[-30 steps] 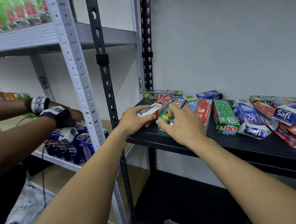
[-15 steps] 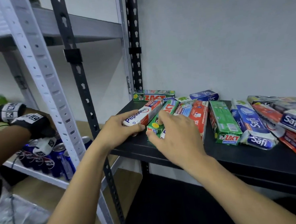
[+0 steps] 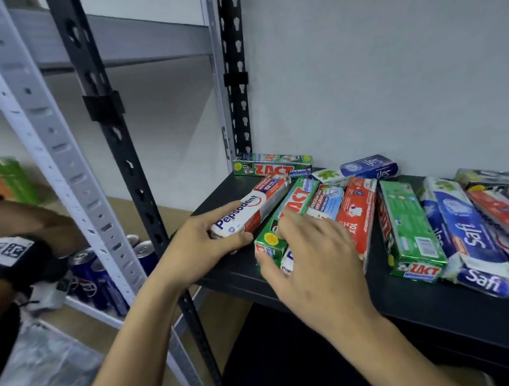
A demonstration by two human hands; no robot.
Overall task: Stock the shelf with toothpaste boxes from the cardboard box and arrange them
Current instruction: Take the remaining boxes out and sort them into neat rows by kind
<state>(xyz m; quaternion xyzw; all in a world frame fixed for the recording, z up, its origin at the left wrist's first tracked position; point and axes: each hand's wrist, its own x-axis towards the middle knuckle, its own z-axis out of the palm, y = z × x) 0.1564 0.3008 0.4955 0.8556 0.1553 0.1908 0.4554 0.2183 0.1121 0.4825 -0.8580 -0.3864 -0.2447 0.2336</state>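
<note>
Arranging at mid-frame, the left hand's (image 3: 203, 244) grip held the Pepsodent box (image 3: 250, 212), the right hand (image 3: 312, 257) lay open on the ZACT box (image 3: 295, 204), likely due squaring next

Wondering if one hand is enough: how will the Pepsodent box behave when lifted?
Probably stiff: the Pepsodent box shows straight edges in the grip of the left hand. Likely light, since one hand holds its near end. Being flat-sided, it should slide on the shelf rather than roll.
</note>
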